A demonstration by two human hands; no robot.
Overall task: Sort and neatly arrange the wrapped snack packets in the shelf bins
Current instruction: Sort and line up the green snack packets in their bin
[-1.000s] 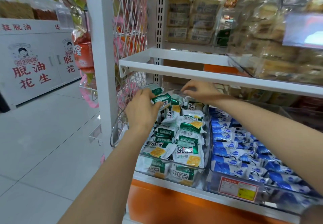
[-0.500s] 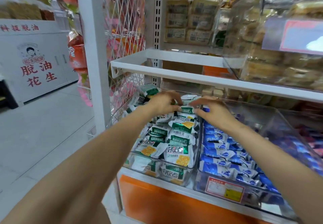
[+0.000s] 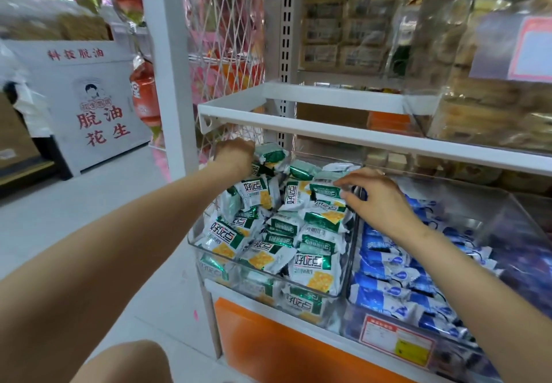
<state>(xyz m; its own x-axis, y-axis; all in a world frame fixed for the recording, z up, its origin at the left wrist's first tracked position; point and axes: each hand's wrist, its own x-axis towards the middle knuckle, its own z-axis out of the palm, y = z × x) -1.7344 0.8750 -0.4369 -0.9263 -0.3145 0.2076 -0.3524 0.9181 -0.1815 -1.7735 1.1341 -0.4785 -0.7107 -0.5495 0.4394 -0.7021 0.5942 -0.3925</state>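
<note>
Green snack packets (image 3: 313, 266) fill the clear bin (image 3: 193, 238). At the bin's right wall the right hand (image 3: 378, 197) pinches 1 packet (image 3: 324, 189). At its back-left corner the left hand (image 3: 236, 155) grips a 2nd packet (image 3: 270, 155). Both hands have parted from the bin's middle.

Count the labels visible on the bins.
2: one label on the blue-packet bin, lower right; another label on the upper clear bin, top right. Others may be hidden.
</note>
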